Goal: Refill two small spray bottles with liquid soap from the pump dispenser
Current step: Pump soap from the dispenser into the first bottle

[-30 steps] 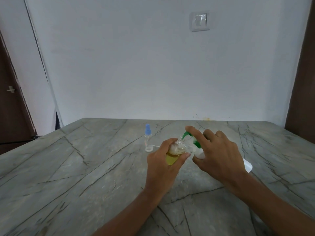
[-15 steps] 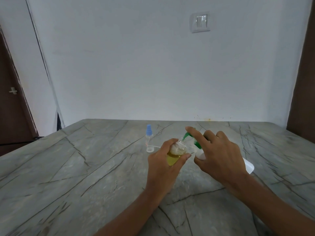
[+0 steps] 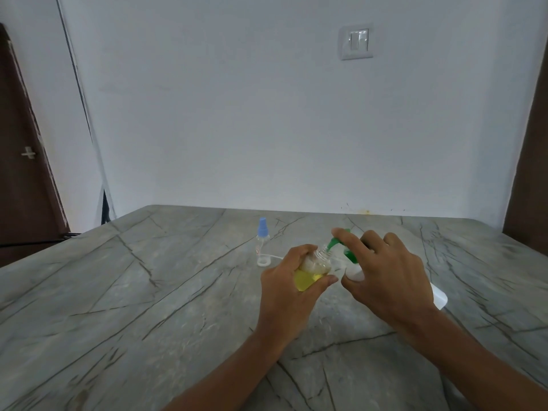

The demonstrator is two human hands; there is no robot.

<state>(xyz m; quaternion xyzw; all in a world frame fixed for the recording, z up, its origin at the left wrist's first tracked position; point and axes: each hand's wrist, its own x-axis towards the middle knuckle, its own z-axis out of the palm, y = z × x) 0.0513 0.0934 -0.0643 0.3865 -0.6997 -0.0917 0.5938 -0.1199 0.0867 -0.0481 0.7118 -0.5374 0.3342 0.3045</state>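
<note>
Yellow-filled spray bottle (image 3: 306, 280), likely light and slick, gripped round its belly by my left hand (image 3: 284, 295) beside the pump dispenser (image 3: 355, 273) my right hand (image 3: 388, 280) clasps.

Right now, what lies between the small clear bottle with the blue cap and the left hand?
In the head view, a small white ring with a thin white tube lies there on the grey stone table.

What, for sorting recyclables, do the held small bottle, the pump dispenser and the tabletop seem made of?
The small bottle: probably clear glossy plastic; yellow liquid shows through its wall. The pump dispenser: opaque smooth plastic, judging by its evenly coloured white body and green head. The tabletop: matte grey stone or stone-look laminate with dark veins; unclear which.
</note>
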